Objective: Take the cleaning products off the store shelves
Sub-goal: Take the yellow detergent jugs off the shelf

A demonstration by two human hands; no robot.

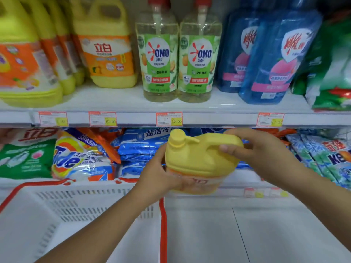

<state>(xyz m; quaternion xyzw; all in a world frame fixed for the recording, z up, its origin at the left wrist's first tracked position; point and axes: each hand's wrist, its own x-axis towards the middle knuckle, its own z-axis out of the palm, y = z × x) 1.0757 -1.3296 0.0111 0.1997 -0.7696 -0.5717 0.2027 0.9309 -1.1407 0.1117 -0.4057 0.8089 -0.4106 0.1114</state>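
while both hands [161, 175] grip it, yellow jug [199, 160] hangs above basket [57, 202].

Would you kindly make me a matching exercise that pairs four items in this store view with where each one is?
Things:
1. nearest yellow jug
2. OMO bottles
3. Tide bag
4. white basket

Places:
A. lower shelf, at the left
B. gripped between the left hand and the right hand
C. upper shelf, just left of the blue pouches
D. in front of the shelves, lower left of the view

Pairs: 1-B, 2-C, 3-A, 4-D
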